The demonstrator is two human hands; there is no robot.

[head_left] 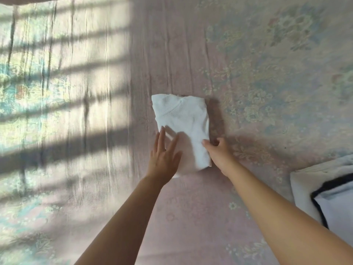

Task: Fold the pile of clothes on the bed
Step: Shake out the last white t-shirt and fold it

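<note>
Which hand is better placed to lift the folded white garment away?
The right hand: it already grips the folded white garment's right edge, while the left hand lies flat on top.

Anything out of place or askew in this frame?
Nothing stands out. The white garment lies folded compactly on the bedspread, left hand flat on it, right hand gripping its edge. More white clothes sit at right.

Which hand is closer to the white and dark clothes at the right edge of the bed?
Right. The right hand grips the folded white cloth's right edge, nearer those clothes; the left hand lies flat on its left part.
</note>
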